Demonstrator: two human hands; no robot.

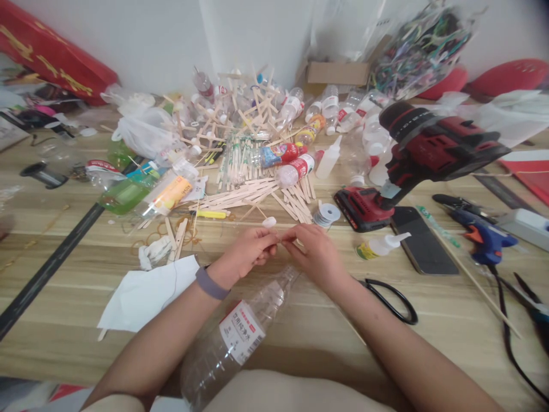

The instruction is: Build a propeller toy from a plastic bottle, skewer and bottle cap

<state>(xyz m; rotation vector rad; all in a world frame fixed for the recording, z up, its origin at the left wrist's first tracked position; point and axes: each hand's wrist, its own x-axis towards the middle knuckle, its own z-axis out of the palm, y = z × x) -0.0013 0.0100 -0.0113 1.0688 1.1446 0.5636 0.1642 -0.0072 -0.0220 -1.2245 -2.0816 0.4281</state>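
Observation:
My left hand [253, 250] is closed in a pinch, its fingertips meeting those of my right hand [312, 249], also pinched. Something thin and small seems to be between them, but I cannot make it out. Just beyond my left fingers shows a white bottle cap [269, 222] beside a thin wooden stick [259, 210]. Below my hands an uncapped clear plastic bottle [206, 355] with a white label leans toward them, its neck near my fingers. A spool of thin wire [326, 214] lies past my right hand.
A red cordless drill [437, 143], a glue bottle [380, 246], a phone [424, 240], black-handled scissors [397, 300] and a blue glue gun [482, 232] lie right. Craft sticks [244, 194] and bottles [295, 169] crowd the back. White paper [146, 294] lies left.

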